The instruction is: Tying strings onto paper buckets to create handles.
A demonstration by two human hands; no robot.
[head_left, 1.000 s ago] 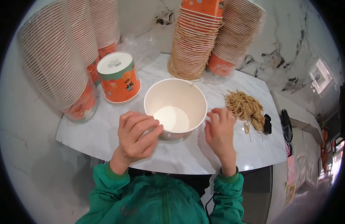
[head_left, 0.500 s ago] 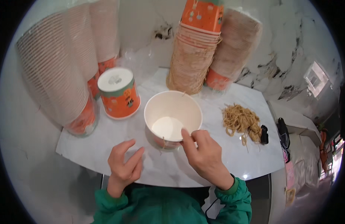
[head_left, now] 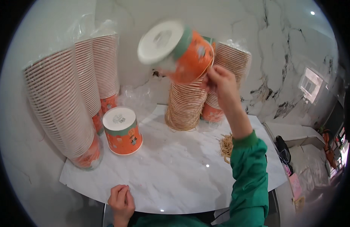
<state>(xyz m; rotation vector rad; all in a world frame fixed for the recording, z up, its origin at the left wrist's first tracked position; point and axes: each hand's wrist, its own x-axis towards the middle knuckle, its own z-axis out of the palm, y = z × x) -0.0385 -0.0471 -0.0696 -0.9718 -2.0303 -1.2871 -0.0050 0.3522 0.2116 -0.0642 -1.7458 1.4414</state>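
Observation:
High over the table, my right hand (head_left: 222,85) pinches the rim of an orange paper tub (head_left: 194,56). The tub is tilted, its white base facing up and left, and it is blurred by motion. Behind and below it stands a tall stack of nested tubs (head_left: 186,106) with tan string around the rims; the held tub hides the stack's top. My left hand (head_left: 121,200) rests at the table's front edge, fingers curled in, with nothing visible in them. Beyond it a second orange and green tub (head_left: 124,140) sits upside down on the marble-patterned table (head_left: 175,166).
Tall plastic-wrapped stacks of tubs (head_left: 65,106) line the left side. Another wrapped stack (head_left: 232,56) stands behind the string-bound one. A pile of tan string (head_left: 225,147) lies at the right, partly covered by my right forearm. A marbled wall (head_left: 273,56) rises behind the table.
My right hand has lifted the tub from the table up to the stack and turned it over. My left hand has drawn back toward the front edge and closed. The view has tilted up.

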